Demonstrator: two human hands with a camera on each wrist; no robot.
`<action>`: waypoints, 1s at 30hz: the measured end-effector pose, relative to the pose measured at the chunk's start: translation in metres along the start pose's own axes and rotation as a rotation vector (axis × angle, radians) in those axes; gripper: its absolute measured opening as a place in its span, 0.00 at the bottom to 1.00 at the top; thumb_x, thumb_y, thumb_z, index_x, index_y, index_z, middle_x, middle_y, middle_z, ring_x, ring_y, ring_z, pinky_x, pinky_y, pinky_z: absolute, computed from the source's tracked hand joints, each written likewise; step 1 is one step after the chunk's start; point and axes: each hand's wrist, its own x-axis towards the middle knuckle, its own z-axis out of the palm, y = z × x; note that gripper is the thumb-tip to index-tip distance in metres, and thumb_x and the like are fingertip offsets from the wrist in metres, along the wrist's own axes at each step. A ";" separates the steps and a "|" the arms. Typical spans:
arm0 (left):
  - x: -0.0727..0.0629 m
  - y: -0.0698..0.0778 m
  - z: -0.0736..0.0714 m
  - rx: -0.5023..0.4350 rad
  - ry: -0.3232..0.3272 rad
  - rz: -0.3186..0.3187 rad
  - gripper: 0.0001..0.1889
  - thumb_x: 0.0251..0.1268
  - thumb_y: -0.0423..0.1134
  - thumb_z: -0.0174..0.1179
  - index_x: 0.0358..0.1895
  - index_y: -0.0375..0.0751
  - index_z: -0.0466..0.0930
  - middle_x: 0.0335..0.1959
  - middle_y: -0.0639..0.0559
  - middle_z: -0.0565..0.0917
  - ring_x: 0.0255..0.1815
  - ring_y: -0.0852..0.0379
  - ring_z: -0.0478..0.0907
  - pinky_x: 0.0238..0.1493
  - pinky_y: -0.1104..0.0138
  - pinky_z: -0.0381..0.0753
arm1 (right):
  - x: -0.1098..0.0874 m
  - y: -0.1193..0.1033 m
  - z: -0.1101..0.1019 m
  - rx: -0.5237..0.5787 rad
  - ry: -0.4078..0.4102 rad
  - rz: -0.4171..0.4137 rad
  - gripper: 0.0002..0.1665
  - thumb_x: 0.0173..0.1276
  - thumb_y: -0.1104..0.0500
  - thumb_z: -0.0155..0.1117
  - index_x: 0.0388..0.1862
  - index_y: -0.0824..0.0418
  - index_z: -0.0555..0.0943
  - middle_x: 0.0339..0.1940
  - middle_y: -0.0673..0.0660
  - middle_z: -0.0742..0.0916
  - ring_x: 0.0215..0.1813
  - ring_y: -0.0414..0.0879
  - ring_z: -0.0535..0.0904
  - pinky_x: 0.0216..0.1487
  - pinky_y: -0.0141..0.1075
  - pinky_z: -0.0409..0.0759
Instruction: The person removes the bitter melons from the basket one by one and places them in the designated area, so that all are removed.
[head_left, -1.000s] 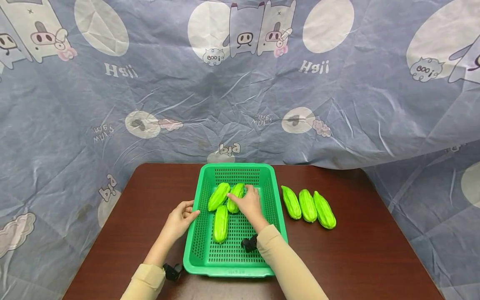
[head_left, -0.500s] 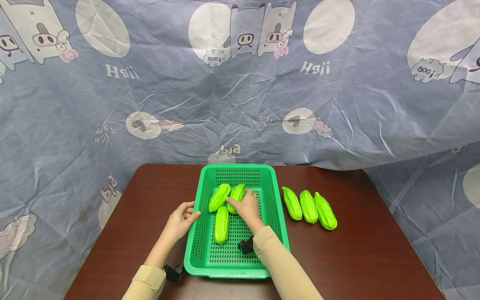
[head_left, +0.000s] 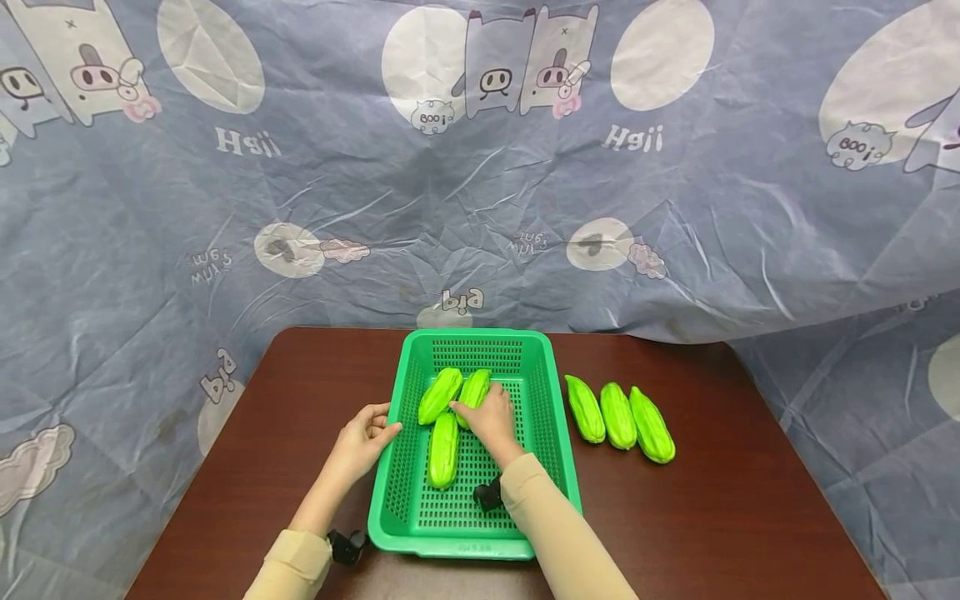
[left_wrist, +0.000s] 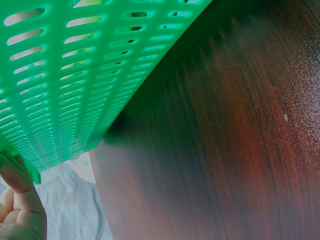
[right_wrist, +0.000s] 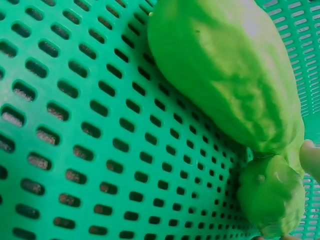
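Note:
My left hand (head_left: pixel 362 437) holds the left rim of a green plastic basket (head_left: pixel 381 492) between thumb and fingers. In the left wrist view its curled fingers (left_wrist: pixel 22 200) show at the edge of the slotted basket wall (left_wrist: pixel 65 75). Inside the basket lie three light green, ridged bitter melons. One bitter melon (head_left: pixel 440 396) lies at the back left and another (head_left: pixel 443 451) in front. My right hand (head_left: pixel 491 421) grips the third bitter melon (head_left: pixel 474 388), thumb on its near left side, fingers over its right. In the right wrist view, that bitter melon's rounded end (right_wrist: pixel 272 195) appears between thumb and fingertips.
Three more bitter melons lie side by side on the brown table (head_left: pixel 720 500), right of the basket: a left one (head_left: pixel 585 408), a middle one (head_left: pixel 618 416) and a right one (head_left: pixel 652 425). A grey patterned cloth (head_left: pixel 480 192) hangs behind the table.
My right hand and forearm have shifted slightly left and toward me, the hand staying at the same bitter melon. My left hand keeps its hold on the rim.

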 end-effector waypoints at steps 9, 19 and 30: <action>0.000 0.000 0.000 -0.005 0.000 0.000 0.26 0.69 0.39 0.62 0.66 0.31 0.71 0.47 0.42 0.82 0.39 0.59 0.78 0.35 0.71 0.77 | -0.001 -0.001 0.001 0.037 0.000 0.028 0.46 0.58 0.47 0.76 0.64 0.72 0.67 0.55 0.73 0.75 0.58 0.69 0.73 0.58 0.57 0.74; 0.000 0.001 0.001 -0.003 -0.005 0.002 0.25 0.69 0.39 0.62 0.66 0.32 0.71 0.47 0.42 0.82 0.38 0.59 0.78 0.35 0.71 0.77 | 0.001 0.000 -0.001 0.126 -0.030 0.093 0.45 0.60 0.52 0.75 0.67 0.73 0.64 0.56 0.73 0.75 0.56 0.64 0.75 0.57 0.55 0.76; 0.000 0.001 0.001 0.011 -0.009 -0.002 0.26 0.70 0.39 0.62 0.66 0.32 0.70 0.47 0.43 0.81 0.38 0.60 0.78 0.36 0.70 0.76 | 0.002 -0.001 -0.015 0.159 -0.031 0.104 0.43 0.59 0.54 0.75 0.66 0.73 0.66 0.54 0.72 0.76 0.56 0.64 0.76 0.56 0.55 0.76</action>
